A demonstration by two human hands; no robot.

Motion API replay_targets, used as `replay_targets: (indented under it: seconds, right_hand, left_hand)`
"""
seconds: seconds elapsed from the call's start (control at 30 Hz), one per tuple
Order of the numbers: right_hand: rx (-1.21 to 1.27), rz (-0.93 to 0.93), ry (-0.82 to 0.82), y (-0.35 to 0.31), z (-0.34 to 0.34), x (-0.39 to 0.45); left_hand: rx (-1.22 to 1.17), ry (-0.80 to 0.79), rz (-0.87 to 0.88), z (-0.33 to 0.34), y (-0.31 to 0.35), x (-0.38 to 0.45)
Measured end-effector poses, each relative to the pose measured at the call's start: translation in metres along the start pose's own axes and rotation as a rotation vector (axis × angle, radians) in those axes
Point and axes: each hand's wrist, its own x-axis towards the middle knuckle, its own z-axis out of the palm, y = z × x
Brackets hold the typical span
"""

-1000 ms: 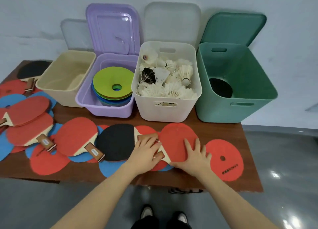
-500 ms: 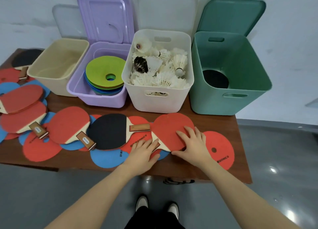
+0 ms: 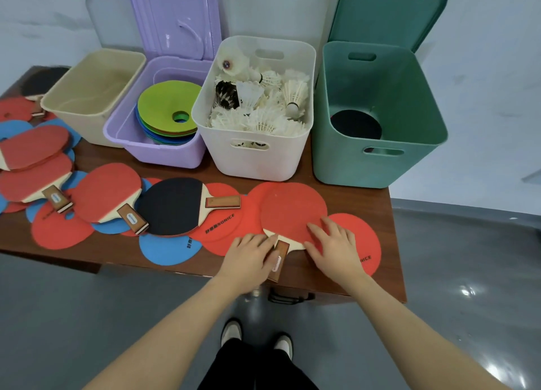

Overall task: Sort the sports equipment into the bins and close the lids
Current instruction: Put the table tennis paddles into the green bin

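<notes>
Red and stiff, the light paddle (image 3: 292, 211) lay under the flat right hand (image 3: 336, 247), its wooden handle (image 3: 278, 260) beside the left hand's (image 3: 248, 257) bent fingers, best grabbed there.

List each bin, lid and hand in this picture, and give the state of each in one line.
Beige bin: open, looks empty.
Purple bin: open, holds flat discs.
White bin: open, full of shuttlecocks.
Green bin: open, one paddle inside.
Purple lid: raised.
Green lid: raised.
Left hand: on red paddle handle.
Right hand: flat on its blade.
</notes>
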Motion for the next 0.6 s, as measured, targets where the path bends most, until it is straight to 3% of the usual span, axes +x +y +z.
replay_targets:
  seconds: [0.17, 0.37, 0.5, 0.6]
  right_hand:
    - [-0.007, 0.159, 0.019, -0.032, 0.020, 0.000]
    - [0.091, 0.334, 0.005, -0.067, 0.035, 0.021]
    - [0.106, 0.351, 0.082, -0.070, 0.040, 0.024]
    - [0.115, 0.281, -0.032, -0.057, 0.033, 0.022]
  left_hand:
    - [0.021, 0.000, -0.082, -0.011, -0.023, 0.019]
    - [-0.007, -0.085, -0.053, -0.014, -0.039, 0.051]
    - [-0.055, -0.129, -0.004, -0.010, -0.044, 0.059]
    - [-0.012, -0.082, 0.028, -0.006, -0.044, 0.049]
